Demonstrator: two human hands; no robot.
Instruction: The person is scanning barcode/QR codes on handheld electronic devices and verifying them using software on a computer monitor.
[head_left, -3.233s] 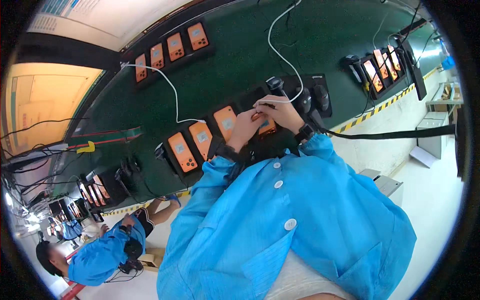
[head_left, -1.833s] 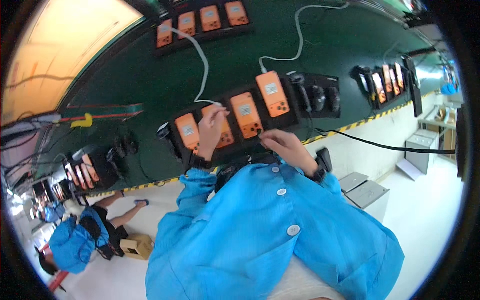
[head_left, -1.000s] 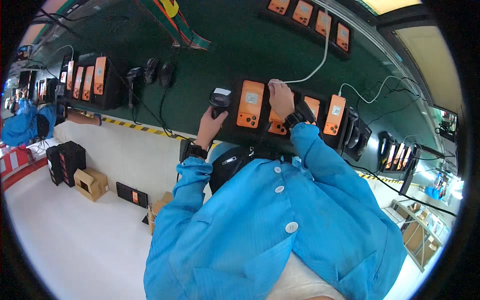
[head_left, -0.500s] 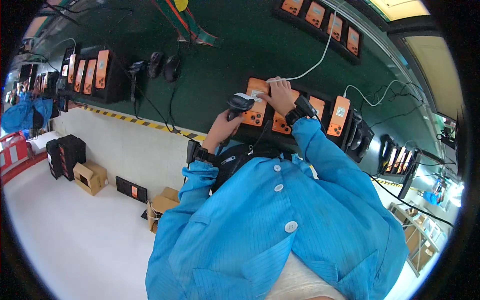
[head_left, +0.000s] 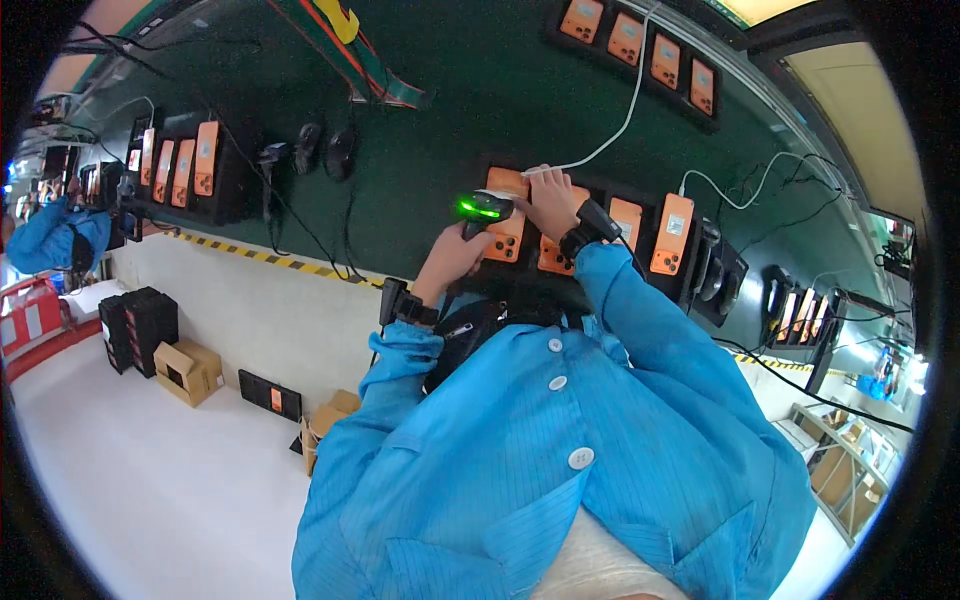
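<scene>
My left hand [head_left: 450, 262] is wrapped round the handle of a black barcode scanner [head_left: 492, 208], whose head glows green. The scanner is held over an orange phone [head_left: 504, 246] and hides part of its back. At that phone's far end, my right hand [head_left: 556, 207] is closed about the end of a white charging cable [head_left: 628, 122]; its fingers hide the plug. To the right in the same black tray lie more orange phones, one [head_left: 556, 256] partly under my right wrist and another [head_left: 625, 222] beyond it. A further phone [head_left: 672, 232] at the tray's right end has its own white cable.
Another tray of orange phones [head_left: 665, 60] lies at the far right, and one more [head_left: 205, 160] at the left. Two dark mice [head_left: 340, 153] and a second scanner [head_left: 270, 160] rest on the green bench. Cardboard boxes [head_left: 188, 372] stand on the floor, left.
The scanner has lit up green and tipped slightly over the phone. My right hand has shifted a little left and down with the cable end. The whole view has moved slightly.
</scene>
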